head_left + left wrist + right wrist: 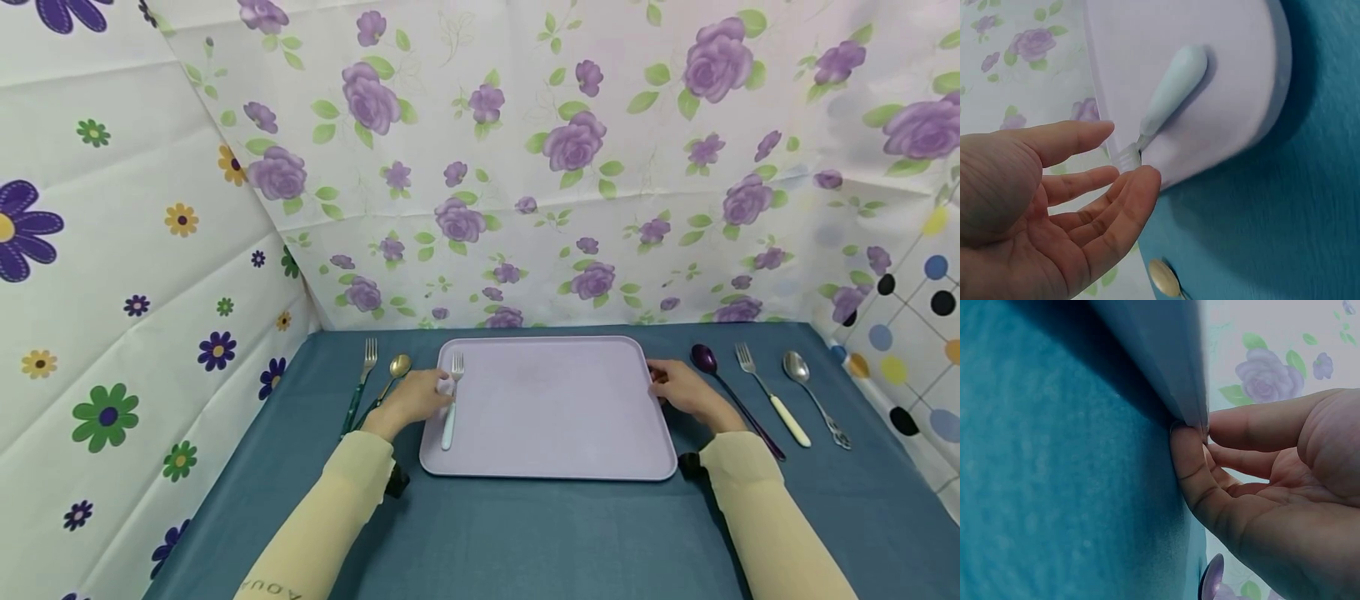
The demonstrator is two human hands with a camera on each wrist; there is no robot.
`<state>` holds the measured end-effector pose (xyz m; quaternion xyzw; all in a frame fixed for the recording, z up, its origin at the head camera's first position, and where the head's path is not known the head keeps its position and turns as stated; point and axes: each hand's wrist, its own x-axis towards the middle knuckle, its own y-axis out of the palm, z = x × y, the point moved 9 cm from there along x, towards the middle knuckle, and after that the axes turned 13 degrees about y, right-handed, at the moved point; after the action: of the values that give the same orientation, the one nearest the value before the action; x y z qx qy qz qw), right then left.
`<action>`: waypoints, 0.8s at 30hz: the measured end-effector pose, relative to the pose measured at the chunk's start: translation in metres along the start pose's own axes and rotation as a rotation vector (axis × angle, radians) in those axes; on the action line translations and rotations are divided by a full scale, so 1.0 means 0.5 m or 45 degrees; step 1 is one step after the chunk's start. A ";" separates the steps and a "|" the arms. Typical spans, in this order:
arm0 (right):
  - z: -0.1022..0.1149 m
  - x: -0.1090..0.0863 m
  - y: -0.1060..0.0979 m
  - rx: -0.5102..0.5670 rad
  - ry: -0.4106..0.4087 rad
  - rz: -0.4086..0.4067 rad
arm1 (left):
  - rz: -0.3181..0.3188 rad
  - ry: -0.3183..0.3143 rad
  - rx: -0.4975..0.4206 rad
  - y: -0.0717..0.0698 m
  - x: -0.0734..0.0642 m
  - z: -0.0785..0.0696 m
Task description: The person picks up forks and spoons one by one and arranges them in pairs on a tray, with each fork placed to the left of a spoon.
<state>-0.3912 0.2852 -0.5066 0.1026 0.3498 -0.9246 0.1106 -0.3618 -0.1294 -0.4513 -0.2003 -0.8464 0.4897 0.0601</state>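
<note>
A pale lilac tray (558, 408) lies on the blue cloth, and a fork with a light blue handle (448, 429) rests along its left side. My left hand (417, 395) is at the tray's left edge beside that fork. In the left wrist view the thumb and fingers are spread apart with nothing between them, and the fingertips (1147, 178) overlap the tray's corner close to the tines. On the opposite side my right hand (684, 387) pinches the tray's rim (1188, 375) between thumb and fingers.
Left of the tray lie a green-handled fork (362, 385) and a gold spoon (400, 367), partly behind the left hand. To the right are a purple spoon (705, 359), a cream-handled fork (787, 421) and a silver spoon (798, 368). Flowered cloth (525, 275) hangs behind the table.
</note>
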 end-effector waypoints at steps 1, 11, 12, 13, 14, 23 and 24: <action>0.000 0.000 -0.001 0.004 0.002 0.000 | -0.008 0.002 0.004 -0.004 -0.001 0.002; -0.002 0.000 0.000 0.013 0.001 0.009 | -0.021 0.001 0.073 -0.020 -0.002 0.026; -0.002 0.001 0.000 0.014 0.005 0.008 | -0.023 0.001 0.077 -0.021 -0.003 0.028; -0.003 0.000 0.000 0.013 0.007 0.006 | -0.025 -0.003 0.070 -0.022 -0.004 0.029; -0.003 0.000 0.000 0.012 0.007 0.006 | -0.028 -0.009 0.064 -0.023 -0.004 0.031; -0.004 0.000 -0.002 0.004 0.006 0.006 | -0.072 -0.019 0.077 -0.046 -0.009 0.042; -0.003 0.001 -0.003 0.003 0.009 0.003 | -0.077 -0.017 0.078 -0.048 -0.009 0.043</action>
<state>-0.3917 0.2873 -0.5070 0.1063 0.3488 -0.9246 0.1105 -0.3710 -0.1592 -0.4413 -0.1695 -0.8371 0.5146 0.0755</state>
